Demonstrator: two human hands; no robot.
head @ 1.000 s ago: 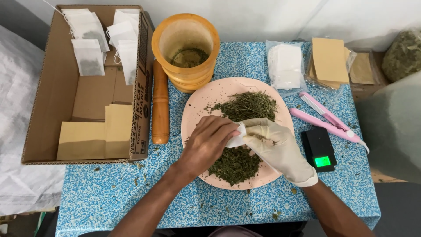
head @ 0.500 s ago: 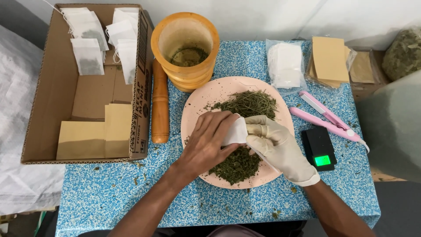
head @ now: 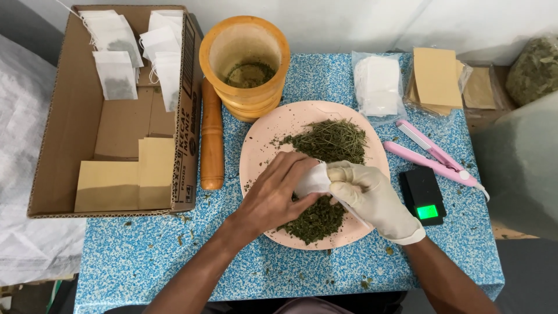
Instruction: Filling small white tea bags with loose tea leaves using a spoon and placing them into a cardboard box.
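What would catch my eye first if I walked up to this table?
Probably the pink plate heaped with dried green herbs at the centre, where a bare left hand and a white-gloved right hand hold a small white bag between them. Behind it stands a big orange mortar, with a cardboard box of filled bags at left.

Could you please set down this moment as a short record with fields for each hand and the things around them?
Left hand: bare left hand pinching a small white bag
Right hand: gloved right hand holding the same bag
Beneath: pink plate with dried green herbs
Behind plate: wooden mortar, pestle beside it
Left side: cardboard box with filled bags
Right side: pink sealer, small scale
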